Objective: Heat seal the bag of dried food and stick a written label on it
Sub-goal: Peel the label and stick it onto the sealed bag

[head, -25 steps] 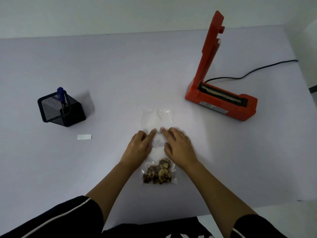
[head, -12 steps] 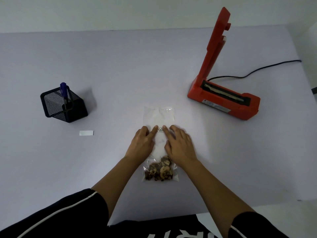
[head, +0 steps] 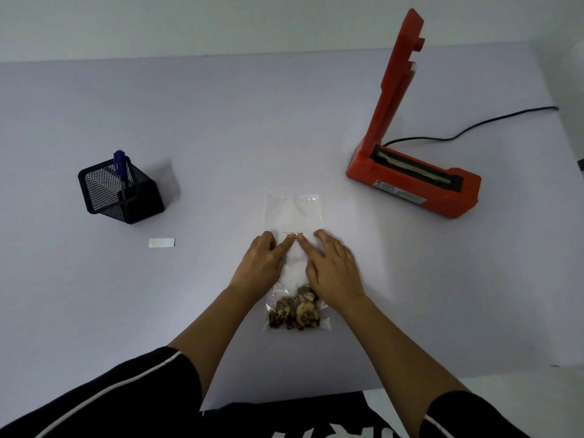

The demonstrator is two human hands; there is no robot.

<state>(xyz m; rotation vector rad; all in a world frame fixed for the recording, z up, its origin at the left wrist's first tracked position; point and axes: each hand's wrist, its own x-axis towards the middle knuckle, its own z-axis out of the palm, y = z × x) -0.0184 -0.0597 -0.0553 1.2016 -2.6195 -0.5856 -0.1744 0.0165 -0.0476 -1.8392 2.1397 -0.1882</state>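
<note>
Bag (head: 295, 213) flat on table (head: 221, 121), left of & nearer than sealer (head: 410, 191); left hand (head: 262, 263) & right hand (head: 335, 273) lie flat, fingers straight, gripping nothing, index tips pressing label (head: 295, 234) mid-bag, so best rub outward from centre w/ even pressure to avoid bubbles.

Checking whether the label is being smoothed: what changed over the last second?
Nothing visibly changed. The left hand and right hand still press flat on the bag, index fingertips side by side on the label. Heat sealer, pen holder and loose paper slip stay put.
</note>
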